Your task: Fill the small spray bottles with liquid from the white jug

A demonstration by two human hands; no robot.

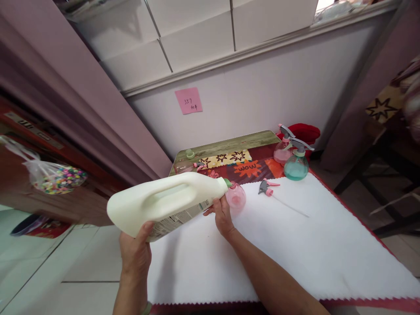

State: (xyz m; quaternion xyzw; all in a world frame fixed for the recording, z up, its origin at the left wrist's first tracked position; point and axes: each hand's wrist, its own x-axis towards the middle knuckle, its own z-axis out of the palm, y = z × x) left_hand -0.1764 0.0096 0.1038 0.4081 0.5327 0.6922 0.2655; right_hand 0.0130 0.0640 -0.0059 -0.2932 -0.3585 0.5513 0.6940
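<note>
A large cream-coloured detergent jug [141, 205] is tilted toward the right, its green neck at the mouth of a round pink clear bottle [237, 200]. My left hand [135, 251] grips the jug's lower end from beneath, thumb on its side. Near the neck, my right hand [224, 215] has its fingers against the jug's underside, partly hidden by it. The pink bottle stands on the white cloth just beyond my right hand. To its right lies a grey and pink spray head [267, 188] with a long thin tube. Whether liquid is flowing cannot be seen.
Two filled spray bottles, one pink [282, 154] and one green [295, 169], stand at the table's back right. Another clear spray bottle [184, 166] lies at the back left near a green cap [190, 153]. A bag of colourful beads [61, 178] hangs at left.
</note>
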